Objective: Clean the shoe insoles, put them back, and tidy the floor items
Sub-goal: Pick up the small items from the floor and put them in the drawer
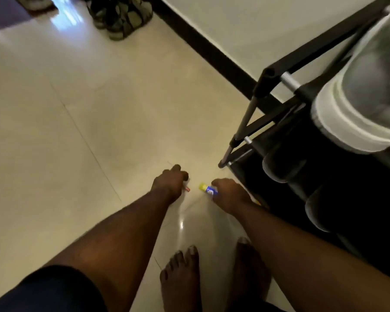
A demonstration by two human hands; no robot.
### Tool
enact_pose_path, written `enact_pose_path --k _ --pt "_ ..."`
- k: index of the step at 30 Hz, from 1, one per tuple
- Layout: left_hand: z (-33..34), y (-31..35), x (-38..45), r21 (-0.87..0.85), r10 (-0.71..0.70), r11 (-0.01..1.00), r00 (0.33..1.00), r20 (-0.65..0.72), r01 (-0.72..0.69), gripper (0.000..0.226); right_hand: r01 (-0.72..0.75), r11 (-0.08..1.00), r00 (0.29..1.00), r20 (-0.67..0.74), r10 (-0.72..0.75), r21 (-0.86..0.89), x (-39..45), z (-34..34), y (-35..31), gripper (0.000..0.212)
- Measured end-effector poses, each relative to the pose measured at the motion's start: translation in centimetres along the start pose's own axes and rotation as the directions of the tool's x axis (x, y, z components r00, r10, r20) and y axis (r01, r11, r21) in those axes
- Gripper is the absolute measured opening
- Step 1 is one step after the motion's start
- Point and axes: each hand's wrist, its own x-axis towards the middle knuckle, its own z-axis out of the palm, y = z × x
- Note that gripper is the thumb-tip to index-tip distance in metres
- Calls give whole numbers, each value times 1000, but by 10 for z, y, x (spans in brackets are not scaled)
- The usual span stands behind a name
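Dim indoor light. A bluish-white glare streaks the glossy floor (65, 18) far left, perhaps daylight from a doorway. A small highlight gleams near the feet. The shoe rack (279, 91) at right is motion-blurred and stretched, its lower shelves in deep shadow.

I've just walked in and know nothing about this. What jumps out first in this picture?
Two bare arms reach down to a shiny cream tiled floor in the middle. The right hand grips a small bottle with a yellow cap, and the left hand holds something small with a reddish tip. At the right stands a black shoe rack with a blurred pale shoe on top, and bare feet show below.
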Motion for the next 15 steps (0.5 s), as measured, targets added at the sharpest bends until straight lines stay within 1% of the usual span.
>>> enact_pose_path --k 2,4,7,9,12,15 --pt "12 -10 12 20 45 999 999 26 -45 35 -11 999 1000 5 11 -46 18 21 -1 24" --pt "21 -20 16 53 85 995 995 55 -88 28 -28 993 999 -24 26 -112 28 36 -2 22" --pt "31 -28 17 85 95 991 990 102 -103 17 -45 990 997 -66 36 -136 32 52 -4 20" --pt "37 -26 13 78 79 993 988 134 -90 18 -53 991 997 -70 45 -126 27 57 -4 18" --pt "36 -12 -2 48 46 997 989 140 -53 22 -57 995 995 -87 50 -80 9 50 -1 16" --pt "6 11 -29 -71 40 997 992 121 -32 19 -68 998 983 -170 65 -7 -28 23 2 19"
